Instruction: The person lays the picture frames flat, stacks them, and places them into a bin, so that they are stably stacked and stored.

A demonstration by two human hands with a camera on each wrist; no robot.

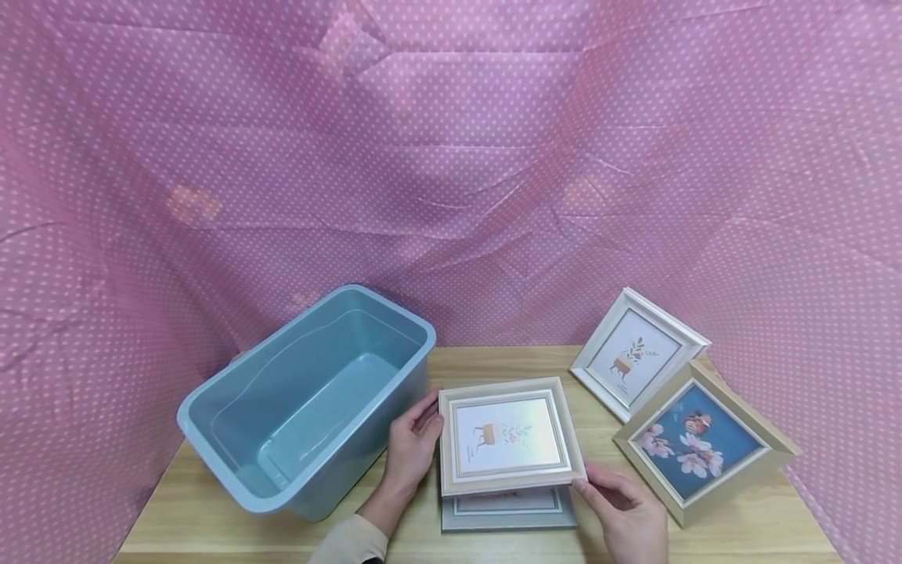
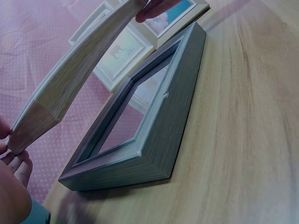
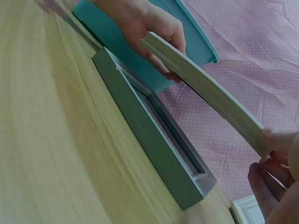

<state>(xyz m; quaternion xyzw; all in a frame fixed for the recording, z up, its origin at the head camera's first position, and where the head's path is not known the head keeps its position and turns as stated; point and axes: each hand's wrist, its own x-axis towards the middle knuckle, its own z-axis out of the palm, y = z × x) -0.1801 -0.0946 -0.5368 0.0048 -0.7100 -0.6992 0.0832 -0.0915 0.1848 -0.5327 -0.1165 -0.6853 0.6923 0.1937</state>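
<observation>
Both hands hold a beige picture frame [image 1: 507, 479] with a plant print, raised and tilted over a grey picture frame [image 1: 507, 521] that lies flat on the table. My left hand [image 1: 410, 454] pinches the beige frame at its left edge. At its lower right corner, my right hand [image 1: 630, 513] grips it between thumb and fingers. The gap between the two frames shows in the left wrist view, where the grey frame [image 2: 173, 116] lies on the wood. From the right wrist side, the beige frame [image 3: 201, 84] appears edge-on, with both hands on it.
A blue-grey plastic bin [image 1: 345, 462] stands on the left of the wooden table [image 1: 232, 533]. To the right, a white picture frame [image 1: 634, 352] stands behind a beige frame with a flower-and-bird picture [image 1: 694, 446]. Pink dotted cloth [image 1: 479, 196] hangs around the back and sides.
</observation>
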